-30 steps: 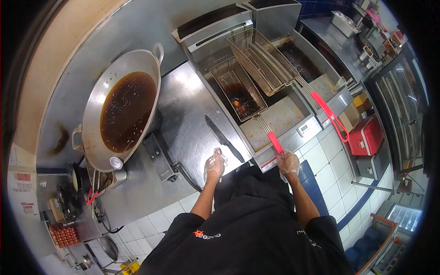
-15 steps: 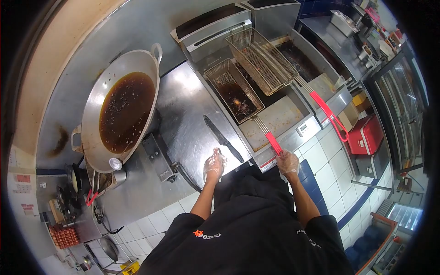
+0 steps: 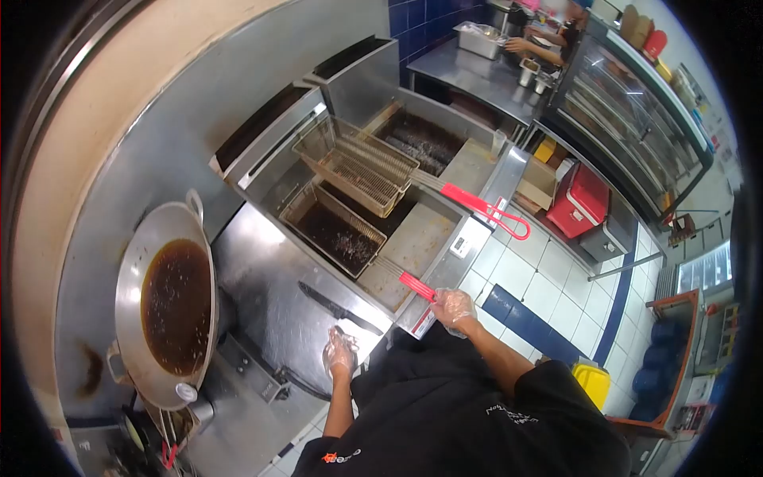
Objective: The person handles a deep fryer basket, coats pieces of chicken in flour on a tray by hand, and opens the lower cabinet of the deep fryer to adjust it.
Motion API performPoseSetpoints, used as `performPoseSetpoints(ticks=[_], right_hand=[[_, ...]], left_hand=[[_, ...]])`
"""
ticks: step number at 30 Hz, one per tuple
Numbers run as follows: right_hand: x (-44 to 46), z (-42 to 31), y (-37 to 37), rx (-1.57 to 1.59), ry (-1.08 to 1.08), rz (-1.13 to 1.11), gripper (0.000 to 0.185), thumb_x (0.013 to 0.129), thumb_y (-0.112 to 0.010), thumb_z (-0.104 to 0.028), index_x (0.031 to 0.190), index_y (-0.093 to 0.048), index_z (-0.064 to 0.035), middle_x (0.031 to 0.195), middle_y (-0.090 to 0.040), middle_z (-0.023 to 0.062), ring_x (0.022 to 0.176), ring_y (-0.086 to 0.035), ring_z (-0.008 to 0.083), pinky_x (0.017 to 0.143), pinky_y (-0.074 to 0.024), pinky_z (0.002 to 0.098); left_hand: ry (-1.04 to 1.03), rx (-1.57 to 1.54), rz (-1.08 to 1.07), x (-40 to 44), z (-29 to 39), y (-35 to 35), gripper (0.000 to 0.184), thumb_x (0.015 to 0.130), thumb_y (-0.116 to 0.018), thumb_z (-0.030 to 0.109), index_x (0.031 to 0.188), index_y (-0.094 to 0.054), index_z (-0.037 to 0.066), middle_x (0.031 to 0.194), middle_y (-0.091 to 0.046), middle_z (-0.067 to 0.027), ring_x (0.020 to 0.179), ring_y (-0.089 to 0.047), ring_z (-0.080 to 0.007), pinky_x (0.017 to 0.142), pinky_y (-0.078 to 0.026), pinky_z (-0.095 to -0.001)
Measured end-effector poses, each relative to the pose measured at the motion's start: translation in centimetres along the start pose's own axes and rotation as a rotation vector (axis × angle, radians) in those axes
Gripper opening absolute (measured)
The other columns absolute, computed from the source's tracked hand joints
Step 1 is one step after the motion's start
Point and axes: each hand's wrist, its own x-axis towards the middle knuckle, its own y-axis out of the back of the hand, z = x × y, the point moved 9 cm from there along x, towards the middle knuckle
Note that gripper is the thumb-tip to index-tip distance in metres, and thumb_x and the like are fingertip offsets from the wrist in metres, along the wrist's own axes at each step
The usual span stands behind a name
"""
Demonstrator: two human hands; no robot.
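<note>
My right hand [image 3: 455, 308], in a clear plastic glove, is closed around the red handle [image 3: 418, 286] of a wire fryer basket [image 3: 347, 210]. That basket sits lowered in dark oil in the nearer fryer well. My left hand [image 3: 342, 351], also gloved, rests at the front edge of the steel counter [image 3: 262, 274] with fingers extended, holding nothing I can see. Just beyond its fingertips lies a dark-bladed knife [image 3: 338, 308]. A second wire basket [image 3: 358, 163] is raised above the same fryer, its red handle [image 3: 485, 208] pointing right.
A large wok [image 3: 131, 278] of dark oil [image 3: 179, 310] stands on the left. Another fryer well [image 3: 421, 139] lies farther back. Past it, a co-worker's hand [image 3: 520, 45] is beside a metal container [image 3: 478, 40]. A red cooler [image 3: 579, 200] and glass cabinet [image 3: 628, 103] stand right.
My view has swung to the right, so the fryers and wok sit farther left, and a co-worker's hands are visible. My right hand still grips the basket handle.
</note>
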Motion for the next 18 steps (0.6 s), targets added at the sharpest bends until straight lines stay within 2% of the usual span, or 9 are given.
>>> performPoseSetpoints(ticks=[2,5,6,9,15,18], right_hand=[[-0.2,-0.1,0.1,0.016,0.005,-0.028,0.031,0.089,-0.060,-0.031,0.104,-0.070,-0.0062,0.103,-0.074,0.0187,0.098,-0.072,0.0377,0.089,-0.0572,0.0492],[-0.5,-0.3,0.5,0.027,-0.008,-0.040,0.031,0.089,-0.060,-0.031,0.104,-0.070,-0.0056,0.105,-0.073,0.0193,0.099,-0.072,0.0379,0.090,-0.0567,0.0489],[-0.4,-0.1,0.5,0.053,-0.010,-0.007,0.034,0.088,-0.061,-0.035,0.102,-0.071,-0.0054,0.099,-0.074,0.0208,0.096,-0.072,0.0394,0.089,-0.0566,0.0505],[-0.3,0.3,-0.1,0.057,-0.019,-0.020,0.036,0.088,-0.061,-0.036,0.104,-0.071,-0.0055,0.100,-0.074,0.0203,0.097,-0.072,0.0394,0.090,-0.0567,0.0502],[-0.3,0.3,-0.1,0.058,-0.012,-0.016,0.036,0.088,-0.062,-0.037,0.104,-0.070,-0.0057,0.101,-0.074,0.0192,0.096,-0.072,0.0390,0.089,-0.0568,0.0498],[-0.6,-0.1,0.5,0.039,-0.007,-0.039,0.034,0.089,-0.057,-0.031,0.108,-0.071,-0.0073,0.106,-0.074,0.0188,0.100,-0.072,0.0374,0.092,-0.0562,0.0485]], left_hand=[[0.326,-0.296,-0.100,-1.6,0.2,-0.7,0.074,0.110,-0.032,0.057,0.084,-0.069,-0.002,0.073,-0.069,-0.0104,0.061,-0.063,-0.0169,0.063,-0.050,-0.0328],[0.342,-0.253,-0.144,-2.4,2.2,-0.5,0.076,0.110,-0.032,0.059,0.081,-0.069,-0.001,0.070,-0.069,-0.0102,0.061,-0.063,-0.0175,0.063,-0.050,-0.0331],[0.335,-0.286,-0.114,-2.6,2.7,-0.5,0.078,0.110,-0.031,0.060,0.077,-0.069,0.000,0.067,-0.068,-0.0096,0.060,-0.062,-0.0177,0.063,-0.049,-0.0333],[0.341,-0.201,-0.126,-3.0,3.7,-0.2,0.078,0.110,-0.031,0.060,0.076,-0.068,0.001,0.066,-0.067,-0.0090,0.058,-0.061,-0.0175,0.062,-0.049,-0.0329],[0.352,-0.255,-0.119,-2.8,3.4,-0.4,0.076,0.109,-0.032,0.060,0.077,-0.067,0.001,0.067,-0.066,-0.0090,0.057,-0.059,-0.0168,0.059,-0.048,-0.0322],[0.386,-0.320,-0.115,-2.8,3.0,-0.5,0.076,0.109,-0.032,0.060,0.076,-0.066,0.001,0.067,-0.066,-0.0095,0.057,-0.059,-0.0164,0.057,-0.047,-0.0313]])
